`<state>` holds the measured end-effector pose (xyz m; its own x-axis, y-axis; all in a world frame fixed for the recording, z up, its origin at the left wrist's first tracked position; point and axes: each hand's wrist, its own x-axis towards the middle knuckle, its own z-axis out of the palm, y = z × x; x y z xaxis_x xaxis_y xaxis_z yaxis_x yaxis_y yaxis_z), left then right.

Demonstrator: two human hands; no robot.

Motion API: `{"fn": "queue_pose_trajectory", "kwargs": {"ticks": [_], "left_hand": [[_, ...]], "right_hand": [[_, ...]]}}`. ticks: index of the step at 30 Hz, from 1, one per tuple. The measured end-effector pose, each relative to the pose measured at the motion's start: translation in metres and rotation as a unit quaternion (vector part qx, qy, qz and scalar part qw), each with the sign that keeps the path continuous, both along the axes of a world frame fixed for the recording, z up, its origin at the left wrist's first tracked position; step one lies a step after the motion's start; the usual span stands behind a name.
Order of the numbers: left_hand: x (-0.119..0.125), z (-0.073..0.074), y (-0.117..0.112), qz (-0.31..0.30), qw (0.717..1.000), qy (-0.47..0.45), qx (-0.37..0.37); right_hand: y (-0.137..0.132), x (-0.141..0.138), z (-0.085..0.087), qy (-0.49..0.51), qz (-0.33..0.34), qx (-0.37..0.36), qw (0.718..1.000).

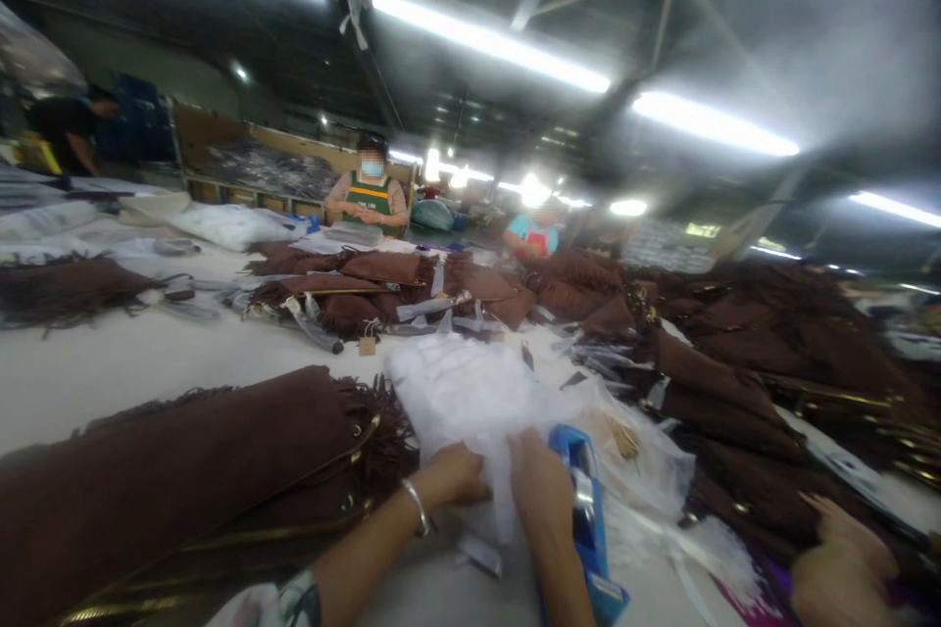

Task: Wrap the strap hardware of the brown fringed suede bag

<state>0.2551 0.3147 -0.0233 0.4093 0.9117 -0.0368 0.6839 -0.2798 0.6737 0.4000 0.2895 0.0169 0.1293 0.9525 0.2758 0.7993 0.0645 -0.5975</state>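
Observation:
A stack of thin white translucent sheets, perhaps plastic or foam, (470, 382) lies on the table in front of me. My left hand (454, 472), with a silver bangle at the wrist, is closed on the near edge of the sheets. Just to its right, my right hand (540, 480) also grips the near edge, its fingertips partly hidden by blur. A blue tape dispenser (595, 529) stands right beside my right hand. Left of my hands is a pile of brown fringed bags (221, 451) with gold zips and rings.
More brown bags (735, 392) are heaped on the right and across the middle. A clear plastic bag (647, 451) holds small tan pieces. A cardboard tag (367, 345) lies mid-table. Another person's hand (842, 558) reaches in at lower right. Co-workers (371, 196) stand across the table.

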Motion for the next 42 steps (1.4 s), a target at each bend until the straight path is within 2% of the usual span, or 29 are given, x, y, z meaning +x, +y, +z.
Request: {"fn": "queue_pose_trajectory", "kwargs": {"ticks": [3, 6, 9, 13, 16, 19, 21, 22, 25, 27, 30, 32, 33, 34, 35, 36, 37, 39, 40, 42], "left_hand": [[-0.01, 0.008, -0.003, 0.026, 0.996, -0.084, -0.023], [-0.015, 0.017, -0.017, 0.086, 0.979, -0.183, -0.03], [-0.013, 0.03, -0.037, 0.12, 0.943, -0.297, -0.085], [-0.01, 0.05, -0.061, 0.105, 0.88, -0.431, -0.171], [-0.011, 0.059, -0.074, 0.109, 0.845, -0.495, -0.17], [-0.02, 0.061, -0.089, 0.162, 0.819, -0.532, -0.143], [-0.033, 0.063, -0.105, 0.193, 0.815, -0.534, -0.114], [-0.041, 0.066, -0.116, 0.201, 0.822, -0.525, -0.092], [-0.072, 0.076, -0.157, 0.233, 0.864, -0.447, -0.002], [-0.095, 0.078, -0.189, 0.287, 0.879, -0.378, 0.04], [-0.13, 0.064, -0.24, 0.37, 0.869, -0.329, 0.01], [-0.155, 0.041, -0.277, 0.409, 0.845, -0.337, -0.066], [-0.168, 0.028, -0.296, 0.414, 0.827, -0.359, -0.129], [-0.181, 0.016, -0.314, 0.412, 0.821, -0.351, -0.178], [-0.193, 0.007, -0.331, 0.404, 0.837, -0.311, -0.198], [-0.203, 0.0, -0.347, 0.426, 0.851, -0.254, -0.175], [-0.212, -0.002, -0.361, 0.45, 0.861, -0.198, -0.134], [-0.22, 0.005, -0.377, 0.483, 0.865, -0.126, -0.051], [-0.221, 0.012, -0.379, 0.482, 0.866, -0.13, -0.029], [-0.216, 0.026, -0.373, 0.453, 0.868, -0.202, -0.007]], "right_hand": [[-0.003, 0.002, -0.002, 0.047, 0.043, -0.011, 0.998], [-0.015, 0.008, -0.003, 0.103, 0.067, -0.023, 0.992], [-0.032, 0.011, 0.0, 0.146, 0.083, -0.032, 0.985], [-0.059, 0.001, 0.012, 0.175, 0.157, -0.054, 0.971], [-0.08, -0.008, 0.019, 0.194, 0.226, -0.093, 0.95], [-0.098, -0.01, 0.015, 0.203, 0.254, -0.152, 0.933], [-0.107, -0.007, 0.006, 0.199, 0.275, -0.199, 0.919], [-0.111, -0.005, 0.001, 0.188, 0.29, -0.217, 0.913], [-0.12, -0.001, -0.009, 0.139, 0.329, -0.227, 0.906], [-0.124, -0.004, -0.009, 0.124, 0.337, -0.218, 0.908], [-0.129, -0.021, 0.001, 0.153, 0.364, -0.2, 0.897], [-0.132, -0.04, 0.009, 0.193, 0.398, -0.194, 0.876], [-0.134, -0.052, 0.011, 0.212, 0.414, -0.198, 0.862], [-0.137, -0.066, 0.013, 0.226, 0.43, -0.211, 0.848], [-0.141, -0.08, 0.014, 0.231, 0.444, -0.228, 0.835], [-0.145, -0.096, 0.014, 0.229, 0.454, -0.244, 0.826], [-0.15, -0.112, 0.013, 0.223, 0.463, -0.257, 0.819], [-0.163, -0.143, 0.01, 0.201, 0.48, -0.277, 0.808], [-0.17, -0.158, 0.009, 0.187, 0.487, -0.285, 0.804], [-0.182, -0.182, 0.006, 0.155, 0.507, -0.296, 0.795]]}}
